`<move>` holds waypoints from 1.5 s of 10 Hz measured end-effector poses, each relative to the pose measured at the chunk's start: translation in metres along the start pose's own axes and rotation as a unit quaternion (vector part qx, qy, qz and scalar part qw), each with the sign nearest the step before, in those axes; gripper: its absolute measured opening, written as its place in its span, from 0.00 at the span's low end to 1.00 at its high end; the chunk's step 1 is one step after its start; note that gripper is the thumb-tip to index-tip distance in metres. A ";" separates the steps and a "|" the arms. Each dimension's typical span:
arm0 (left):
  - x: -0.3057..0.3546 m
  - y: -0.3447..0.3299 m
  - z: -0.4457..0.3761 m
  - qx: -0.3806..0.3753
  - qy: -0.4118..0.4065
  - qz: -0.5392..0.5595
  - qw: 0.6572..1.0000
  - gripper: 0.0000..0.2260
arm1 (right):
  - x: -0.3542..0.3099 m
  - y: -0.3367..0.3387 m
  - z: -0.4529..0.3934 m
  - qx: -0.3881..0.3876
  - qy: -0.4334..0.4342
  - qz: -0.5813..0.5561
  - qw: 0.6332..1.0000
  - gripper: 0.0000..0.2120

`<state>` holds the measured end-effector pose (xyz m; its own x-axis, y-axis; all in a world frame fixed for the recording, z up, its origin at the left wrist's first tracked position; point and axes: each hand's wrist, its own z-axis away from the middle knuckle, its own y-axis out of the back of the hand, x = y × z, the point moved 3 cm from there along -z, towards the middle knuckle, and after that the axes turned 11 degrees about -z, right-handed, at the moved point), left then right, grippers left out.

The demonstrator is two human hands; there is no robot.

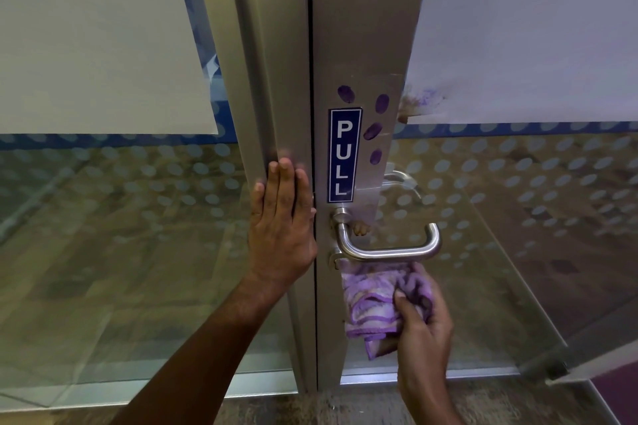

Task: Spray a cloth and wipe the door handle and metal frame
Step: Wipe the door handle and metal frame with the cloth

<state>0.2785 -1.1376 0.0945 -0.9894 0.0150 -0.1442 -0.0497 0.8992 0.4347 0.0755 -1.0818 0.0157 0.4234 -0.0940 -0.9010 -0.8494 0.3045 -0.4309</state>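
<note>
A brushed-metal lever door handle (390,252) sticks out of the metal door frame (362,28) at centre. My right hand (423,331) grips a crumpled purple-and-white cloth (371,300) just under the handle, its top edge touching the handle bar. My left hand (281,221) lies flat, fingers together, against the neighbouring metal post (276,62), left of the door gap. Purple fingerprint smudges (374,129) mark the frame beside a blue PULL sticker (343,155). No spray bottle is in view.
Glass panels with frosted dots (121,200) flank the frame on both sides. White paper sheets (96,28) cover the upper glass; the right sheet has a purple smear (423,98) at its corner. A second handle (402,179) shows through the glass behind.
</note>
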 end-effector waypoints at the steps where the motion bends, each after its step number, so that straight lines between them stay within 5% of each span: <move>1: 0.000 0.000 0.000 -0.004 0.001 -0.001 1.000 0.28 | -0.003 0.003 0.002 -0.020 -0.002 -0.009 1.000 0.18; 3: 0.000 -0.001 0.000 -0.001 0.002 0.000 1.000 0.28 | -0.007 0.004 -0.003 0.036 0.009 0.036 0.999 0.12; 4: 0.000 0.000 0.000 0.000 0.002 0.000 1.000 0.29 | -0.008 0.002 -0.002 0.060 0.023 0.041 0.997 0.25; 5: 0.001 0.000 0.000 -0.002 0.003 -0.001 1.000 0.29 | -0.011 -0.005 0.000 0.090 0.073 0.057 0.992 0.28; 7: 0.001 0.001 0.000 0.004 0.004 -0.006 1.000 0.30 | 0.008 -0.033 0.003 0.134 0.146 0.045 0.979 0.21; 8: 0.001 0.002 0.001 0.004 0.005 -0.010 1.000 0.29 | 0.017 -0.047 0.001 0.109 0.217 0.057 0.968 0.10; 9: 0.001 0.002 0.000 0.006 0.004 -0.011 1.000 0.29 | 0.027 -0.051 -0.003 0.055 0.300 0.119 0.945 0.10; 11: 0.002 0.002 -0.001 0.015 0.000 -0.022 1.000 0.29 | 0.040 -0.056 -0.012 -0.080 0.459 0.270 0.842 0.11; 13: 0.002 0.000 0.001 0.015 -0.004 -0.021 1.000 0.29 | 0.050 -0.057 -0.028 -0.126 0.461 0.283 0.832 0.20; 15: 0.001 -0.001 0.002 0.024 -0.005 -0.019 1.000 0.29 | 0.040 -0.063 -0.040 -0.108 0.531 0.355 0.762 0.23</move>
<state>0.2779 -1.1378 0.0918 -0.9855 -0.0153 -0.1687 -0.0803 0.9192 0.3854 0.1334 -1.1430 0.0053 -0.5624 -0.7273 -0.3933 -0.8266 0.4832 0.2885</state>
